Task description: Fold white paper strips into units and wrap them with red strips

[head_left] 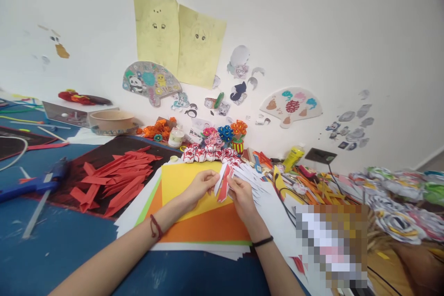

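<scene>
A small red-and-white folded paper piece [224,184] is held between my two hands, above a stack of coloured sheets. My left hand [201,188] pinches its left edge with thumb and fingertips. On its right side, my right hand [242,195] grips it with closed fingers. Beneath lie a yellow sheet [176,178], an orange sheet [204,229] and white sheets. Just behind my hands sit red-and-white folded paper balls [203,153]. White folded strips [251,178] fan out to the right of my right hand.
Red folded strips [126,178] lie on a dark mat at left, beside a blue glue gun [45,182]. Behind are a round container [113,122], paper flowers [225,134] and a yellow bottle [293,158]. Paper rosettes [398,222] pile up at right.
</scene>
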The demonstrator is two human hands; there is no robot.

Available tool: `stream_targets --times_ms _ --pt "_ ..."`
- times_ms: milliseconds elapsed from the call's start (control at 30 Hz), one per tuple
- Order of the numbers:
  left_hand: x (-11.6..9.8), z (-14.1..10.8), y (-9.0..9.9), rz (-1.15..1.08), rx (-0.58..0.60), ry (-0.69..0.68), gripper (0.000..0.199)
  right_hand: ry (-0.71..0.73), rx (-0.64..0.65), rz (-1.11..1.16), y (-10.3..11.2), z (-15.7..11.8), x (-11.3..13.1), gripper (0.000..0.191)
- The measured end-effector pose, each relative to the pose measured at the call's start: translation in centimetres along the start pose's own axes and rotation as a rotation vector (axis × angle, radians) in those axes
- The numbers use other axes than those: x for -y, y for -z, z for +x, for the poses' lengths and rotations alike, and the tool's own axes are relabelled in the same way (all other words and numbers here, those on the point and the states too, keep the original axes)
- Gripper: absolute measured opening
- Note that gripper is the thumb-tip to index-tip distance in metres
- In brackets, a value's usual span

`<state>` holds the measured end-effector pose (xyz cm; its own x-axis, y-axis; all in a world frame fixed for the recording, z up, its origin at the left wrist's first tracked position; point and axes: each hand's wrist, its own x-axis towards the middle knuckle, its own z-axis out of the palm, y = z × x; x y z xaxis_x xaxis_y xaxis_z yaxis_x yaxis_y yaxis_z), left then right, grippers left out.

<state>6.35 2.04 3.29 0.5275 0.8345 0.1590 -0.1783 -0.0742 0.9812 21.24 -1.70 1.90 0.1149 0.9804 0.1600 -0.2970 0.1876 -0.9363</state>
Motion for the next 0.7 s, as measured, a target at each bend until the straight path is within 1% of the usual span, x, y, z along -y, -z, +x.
stream_targets --times_ms 233,300,400,500,633,700 --pt "0.57 0.25 0.22 0.099 -0.081 -0.014 0.038 0.03 -0.019 -0.024 -0.23 -0.09 -0.16 0.032" --pt "0.6 0.34 0.3 0.175 -0.133 -0.051 0.035 0.039 -0.024 -0.025 -0.26 -0.08 -0.26 0.031" --pt "0.53 0.36 0.4 0.362 -0.201 -0.143 0.031 0.064 -0.037 -0.026 -0.27 -0.1 -0.39 0.032" --pt "0.38 0.22 0.47 0.502 -0.188 -0.195 0.033 0.092 -0.037 -0.055 -0.25 -0.22 -0.4 0.033" --pt "0.07 0.01 0.5 0.543 -0.144 -0.213 0.036 0.104 -0.023 -0.083 -0.18 -0.34 -0.34 0.034" --pt "-0.14 -0.09 0.44 0.572 -0.144 -0.212 0.038 0.102 -0.016 -0.093 -0.16 -0.31 -0.33 0.031"
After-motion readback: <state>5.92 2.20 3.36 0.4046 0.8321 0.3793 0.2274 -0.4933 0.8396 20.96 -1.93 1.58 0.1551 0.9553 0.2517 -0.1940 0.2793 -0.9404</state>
